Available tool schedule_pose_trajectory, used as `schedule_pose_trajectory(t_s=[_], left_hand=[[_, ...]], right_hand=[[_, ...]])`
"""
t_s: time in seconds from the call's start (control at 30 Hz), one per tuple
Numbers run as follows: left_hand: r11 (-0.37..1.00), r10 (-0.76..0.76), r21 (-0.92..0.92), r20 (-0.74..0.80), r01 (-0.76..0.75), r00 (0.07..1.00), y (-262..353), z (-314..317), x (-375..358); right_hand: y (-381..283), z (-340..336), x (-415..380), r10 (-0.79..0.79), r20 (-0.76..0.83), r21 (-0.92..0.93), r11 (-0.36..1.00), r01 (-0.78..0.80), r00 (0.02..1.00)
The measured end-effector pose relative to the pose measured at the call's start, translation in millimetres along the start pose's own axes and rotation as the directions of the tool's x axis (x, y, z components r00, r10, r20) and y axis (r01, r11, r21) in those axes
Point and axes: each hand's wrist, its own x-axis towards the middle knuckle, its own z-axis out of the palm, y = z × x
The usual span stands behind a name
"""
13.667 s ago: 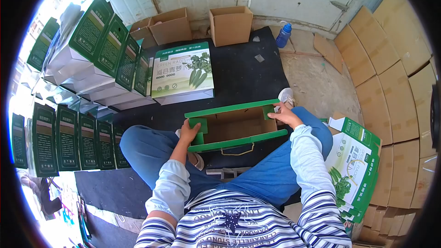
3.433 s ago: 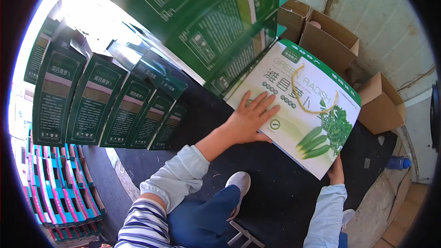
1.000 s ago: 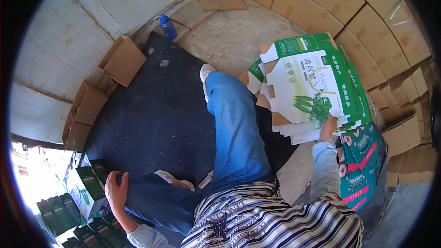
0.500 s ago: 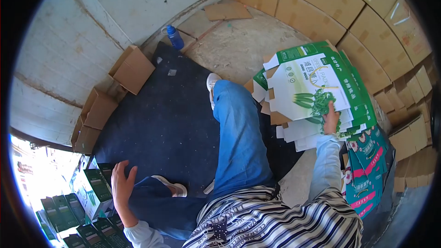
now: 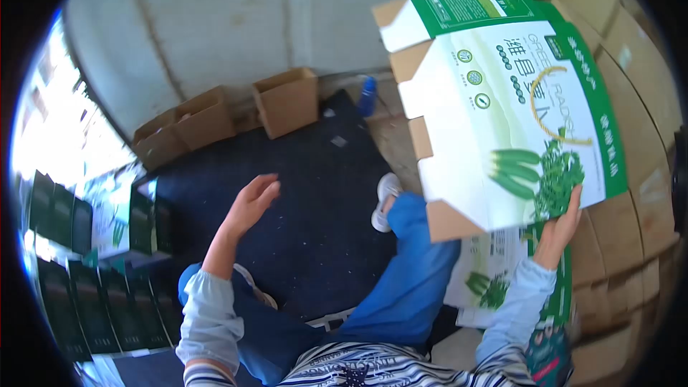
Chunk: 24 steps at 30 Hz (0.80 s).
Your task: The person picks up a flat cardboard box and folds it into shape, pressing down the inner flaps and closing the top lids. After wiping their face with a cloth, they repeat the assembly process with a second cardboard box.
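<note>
A flattened green and white carton (image 5: 459, 150) printed with green radishes is raised on the right, with a yellow cord handle (image 5: 536, 104) on its face. My right hand (image 5: 562, 226) grips its lower edge, thumb on the printed side and the other fingers hidden behind. Below it lie more flat printed cartons (image 5: 484, 265), partly covered by the raised one and my sleeve. My left hand (image 5: 252, 203) hovers over the dark mat (image 5: 308, 193), holding nothing, its thumb slightly apart from the fingers.
Brown open boxes (image 5: 287, 104) and a blue bottle (image 5: 367, 97) stand along the wall. Several dark green boxes (image 5: 93, 308) stand in rows at left, with a white and green one (image 5: 115, 222) behind. Brown cartons (image 5: 609, 222) are stacked at right.
My right hand has lifted the flat carton off the pile, up and toward the back. My left hand has moved from the dark green boxes to over the mat. The view has turned left.
</note>
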Motion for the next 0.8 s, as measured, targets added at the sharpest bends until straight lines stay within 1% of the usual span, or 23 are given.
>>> schedule_pose_trajectory(t_s=[0.03, 0.07, 0.1, 0.13, 0.17, 0.2, 0.23, 0.27, 0.3, 0.37, 0.43, 0.47, 0.5, 0.57, 0.6, 0.63, 0.67, 0.7, 0.73, 0.77, 0.8], left_hand=[[0.988, -0.009, -0.155, -0.032, 0.004, 0.999, 10, -3, 0], [0.954, -0.014, -0.301, -0.056, -0.003, 0.998, 16, -8, -4], [0.883, 0.033, -0.468, 0.015, -0.022, 0.999, 14, -18, -2], [0.769, 0.114, -0.636, 0.037, -0.064, 0.993, 10, -29, 0], [0.620, 0.204, -0.778, 0.031, -0.104, 0.978, 10, -39, -3], [0.484, 0.337, -0.865, 0.047, -0.130, 0.940, 7, -53, -11], [0.337, 0.467, -0.932, 0.043, -0.133, 0.883, 4, -66, -20], [0.306, 0.350, -0.911, -0.161, -0.275, 0.923, -9, -78, -24], [0.148, 0.450, -0.970, -0.108, -0.194, 0.886, -16, -89, -27], [0.412, 0.308, -0.845, -0.222, -0.340, 0.925, -7, -106, -44], [0.494, 0.153, -0.838, -0.180, -0.233, 0.972, 14, -107, -60], [0.525, 0.076, -0.833, -0.157, -0.173, 0.985, 19, -105, -63], [0.622, -0.033, -0.771, -0.202, -0.138, 0.979, 15, -101, -62], [0.777, -0.228, -0.629, -0.311, -0.020, 0.923, 0, -91, -55], [0.799, -0.247, -0.601, -0.299, 0.019, 0.922, -17, -89, -49], [0.758, -0.298, -0.651, -0.286, 0.044, 0.911, -24, -86, -46], [0.713, -0.345, -0.698, -0.266, 0.067, 0.900, -30, -83, -43], [0.664, -0.391, -0.742, -0.241, 0.091, 0.888, -33, -80, -41], [0.615, -0.406, -0.780, -0.192, 0.112, 0.894, -31, -78, -40], [0.617, -0.398, -0.779, -0.184, 0.114, 0.899, -31, -76, -39], [0.620, -0.394, -0.776, -0.178, 0.117, 0.902, -30, -75, -39]], right_hand=[[12, 19, -6, 0.129, 0.065, 0.044, 0.990, -0.132, 0.990], [35, 29, -16, 0.218, 0.185, 0.119, 0.963, -0.242, 0.958], [59, 44, -35, 0.351, 0.241, 0.176, 0.901, -0.396, 0.905], [86, 55, -56, 0.445, 0.254, 0.134, 0.863, -0.487, 0.859], [107, 71, -83, 0.516, 0.317, 0.118, 0.811, -0.573, 0.796], [144, 68, -100, 0.593, 0.395, 0.120, 0.724, -0.679, 0.702], [162, 74, -123, 0.695, 0.384, 0.046, 0.643, -0.765, 0.607], [180, 82, -147, 0.750, 0.445, 0.011, 0.542, -0.840, 0.490], [196, 84, -171, 0.782, 0.486, 0.008, 0.442, -0.897, 0.390], [216, 83, -215, 0.842, 0.500, -0.030, 0.252, -0.967, 0.204], [253, 64, -252, 0.821, 0.560, 0.017, 0.121, -0.992, 0.110], [256, 58, -264, 0.824, 0.560, 0.021, 0.087, -0.996, 0.084], [257, 51, -276, 0.828, 0.558, 0.025, 0.051, -0.998, 0.056], [259, 39, -294, 0.852, 0.523, 0.033, -0.012, -0.999, 0.008], [259, 35, -300, 0.871, 0.492, 0.040, -0.035, -0.999, -0.011], [256, 32, -303, 0.888, 0.459, 0.053, -0.055, -0.997, -0.025], [254, 30, -305, 0.892, 0.450, 0.010, -0.042, -0.999, -0.033], [257, 24, -304, 0.911, 0.404, -0.009, -0.088, -0.996, -0.084], [266, 16, -304, 0.924, 0.358, -0.027, -0.137, -0.990, -0.137], [274, 8, -305, 0.930, 0.312, -0.045, -0.191, -0.981, -0.195], [254, 14, -306, 0.946, 0.239, -0.159, -0.184, -0.970, -0.219]])
